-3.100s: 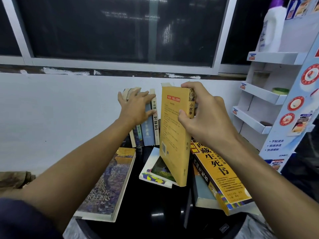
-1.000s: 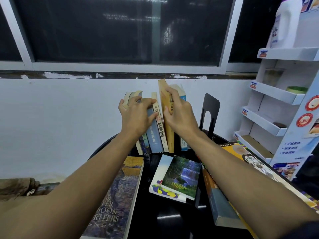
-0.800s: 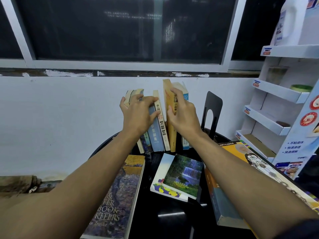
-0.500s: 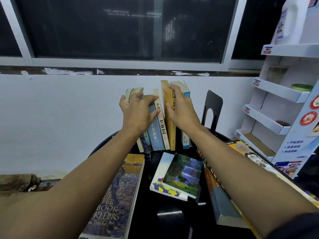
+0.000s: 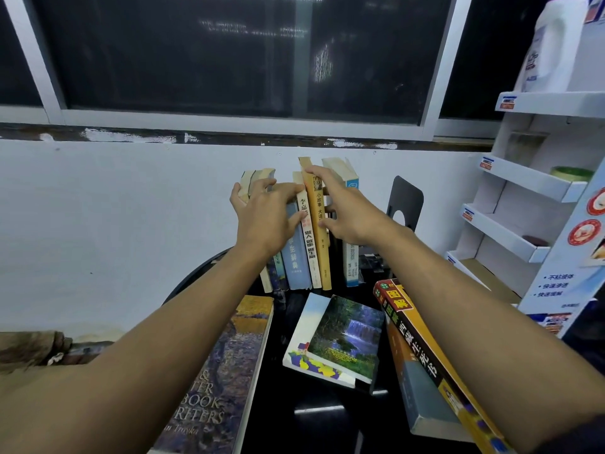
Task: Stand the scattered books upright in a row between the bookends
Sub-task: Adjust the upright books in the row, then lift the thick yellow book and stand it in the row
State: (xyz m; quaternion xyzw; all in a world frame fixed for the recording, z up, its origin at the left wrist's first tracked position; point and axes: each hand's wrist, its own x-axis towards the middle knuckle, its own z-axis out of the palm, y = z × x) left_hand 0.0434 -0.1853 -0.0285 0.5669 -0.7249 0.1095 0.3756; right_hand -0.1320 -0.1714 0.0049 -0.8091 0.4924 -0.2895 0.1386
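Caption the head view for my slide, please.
Both hands, left and right, steady upright books beside a black bookend.

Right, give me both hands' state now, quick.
Left hand: open, fingers spread, pressed flat against the standing books.
Right hand: open, fingers resting on the yellow book, gripping nothing.

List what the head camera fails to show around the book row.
- Left bookend: hidden behind the left hand and the standing books.
- Right bookend: its base is hidden by the right hand's wrist.
- Writers book: cut off by the bottom edge.
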